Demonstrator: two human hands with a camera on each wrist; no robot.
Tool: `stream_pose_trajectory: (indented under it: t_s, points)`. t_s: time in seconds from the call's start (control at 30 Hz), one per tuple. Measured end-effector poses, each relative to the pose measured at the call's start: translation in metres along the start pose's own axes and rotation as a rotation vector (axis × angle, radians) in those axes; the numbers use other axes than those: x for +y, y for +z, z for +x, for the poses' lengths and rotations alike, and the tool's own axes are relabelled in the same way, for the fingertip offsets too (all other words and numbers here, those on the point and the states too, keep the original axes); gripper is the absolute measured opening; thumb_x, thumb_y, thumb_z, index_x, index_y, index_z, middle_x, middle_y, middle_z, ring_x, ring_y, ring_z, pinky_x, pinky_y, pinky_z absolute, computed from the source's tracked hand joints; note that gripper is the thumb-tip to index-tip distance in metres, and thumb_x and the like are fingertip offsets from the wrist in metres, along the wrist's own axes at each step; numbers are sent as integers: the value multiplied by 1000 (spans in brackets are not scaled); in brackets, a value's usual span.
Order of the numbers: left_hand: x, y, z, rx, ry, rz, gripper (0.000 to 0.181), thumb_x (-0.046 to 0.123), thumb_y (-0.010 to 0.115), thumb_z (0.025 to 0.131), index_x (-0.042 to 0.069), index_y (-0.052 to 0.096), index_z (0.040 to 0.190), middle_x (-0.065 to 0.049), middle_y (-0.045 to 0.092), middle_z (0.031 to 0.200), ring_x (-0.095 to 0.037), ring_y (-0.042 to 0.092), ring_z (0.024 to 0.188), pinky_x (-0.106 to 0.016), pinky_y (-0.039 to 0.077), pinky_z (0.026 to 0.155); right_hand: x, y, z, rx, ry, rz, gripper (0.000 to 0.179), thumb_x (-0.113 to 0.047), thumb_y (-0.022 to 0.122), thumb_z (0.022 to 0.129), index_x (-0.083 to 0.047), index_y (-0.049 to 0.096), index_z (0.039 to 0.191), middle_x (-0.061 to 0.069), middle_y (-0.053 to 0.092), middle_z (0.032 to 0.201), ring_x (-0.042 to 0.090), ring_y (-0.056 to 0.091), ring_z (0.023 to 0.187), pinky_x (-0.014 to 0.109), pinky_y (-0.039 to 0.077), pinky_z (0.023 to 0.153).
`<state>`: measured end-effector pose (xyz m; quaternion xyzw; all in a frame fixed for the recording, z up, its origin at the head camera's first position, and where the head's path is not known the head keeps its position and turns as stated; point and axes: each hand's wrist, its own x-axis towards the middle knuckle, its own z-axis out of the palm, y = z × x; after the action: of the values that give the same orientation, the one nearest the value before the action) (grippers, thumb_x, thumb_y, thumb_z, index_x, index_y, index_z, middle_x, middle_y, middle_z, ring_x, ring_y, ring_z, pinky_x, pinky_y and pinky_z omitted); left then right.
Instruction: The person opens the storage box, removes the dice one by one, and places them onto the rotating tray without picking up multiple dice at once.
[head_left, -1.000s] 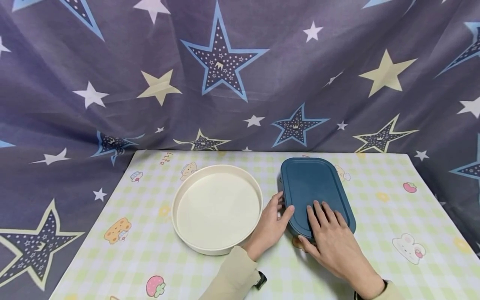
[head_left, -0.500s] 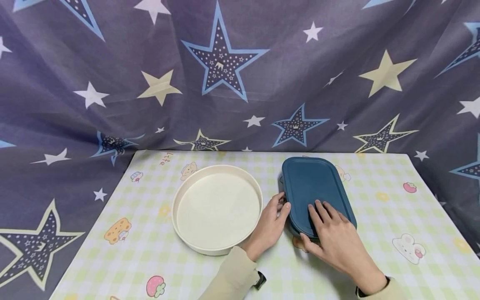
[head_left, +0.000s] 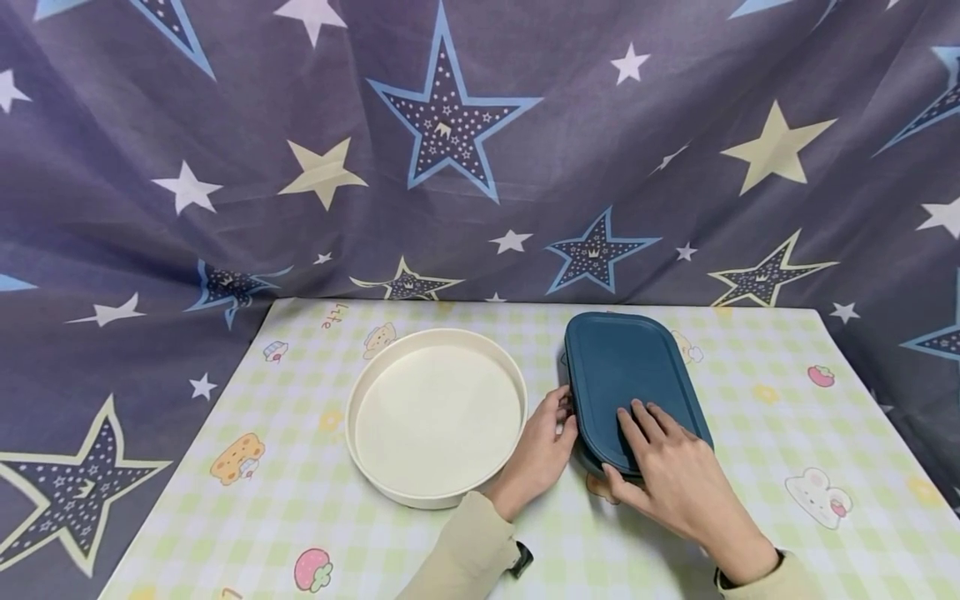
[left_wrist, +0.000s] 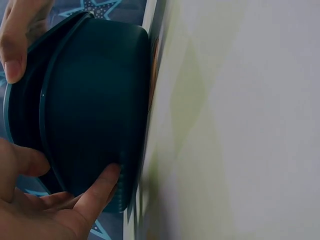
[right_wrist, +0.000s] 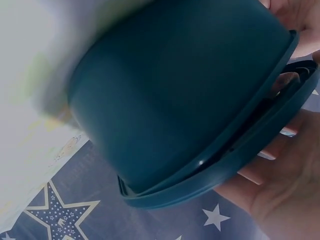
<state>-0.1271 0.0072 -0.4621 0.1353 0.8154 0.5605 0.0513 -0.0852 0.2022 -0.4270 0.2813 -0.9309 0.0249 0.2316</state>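
A blue rectangular lunch box [left_wrist: 95, 100] stands on the table under a matching blue lid [head_left: 622, 358]. In both wrist views the lid sits tilted, with a gap between it and the box rim. My left hand [head_left: 538, 454] is at the box's left side; its index finger lies along the wall and its thumb is at the gap under the lid. My right hand [head_left: 678, 483] spans the lid's near end, fingers on the top and thumb at the near edge, holding it. The inside of the box is hidden.
A round cream tray [head_left: 442, 408] with a raised rim stands left of the box, close to my left wrist. The table wears a green checked cloth [head_left: 780, 450] with cartoon prints. Behind its far edge hangs a star-patterned curtain [head_left: 525, 158].
My left thumb has slipped from the lid's top edge down to its side. The lid's left side has risen slightly, and my right hand has shifted a little to the right.
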Motion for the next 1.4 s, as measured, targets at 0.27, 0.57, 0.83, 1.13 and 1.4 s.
stream_pose_trajectory:
  t_s: [0.27,0.57,0.83,1.13,1.4]
  points:
    - [-1,0,0,-14,12,-10,46,13,46,105,0,37,149,-18,53,139,-27,59,124,-30,59,95,3,-1,0,22,7,28,70,-58,45,93,2,68,122,26,67,118,42,67,101,51,64,63]
    - [-1,0,-1,-47,-16,-14,49,21,48,106,5,35,151,-15,51,141,-24,57,126,-30,59,94,7,-2,-2,77,13,42,78,-63,31,98,1,68,121,25,68,116,42,67,100,47,62,52]
    - [0,-1,-1,-50,-20,3,51,25,48,106,5,35,151,-14,51,142,-25,56,127,-32,59,94,9,-3,-3,113,28,60,77,-63,30,98,1,68,121,24,68,117,41,67,100,47,61,51]
    - [-1,-2,-2,-54,-31,13,53,24,49,106,3,33,152,-16,47,146,-28,53,130,-36,58,99,13,-10,-5,182,76,126,67,-56,42,96,-1,67,124,21,69,118,38,68,99,48,62,53]
    - [-1,-2,-1,-51,-7,13,52,20,49,106,2,33,152,-17,48,144,-29,53,130,-31,58,98,17,-15,-8,254,94,166,60,-49,42,96,-1,67,124,18,70,117,36,70,95,53,63,62]
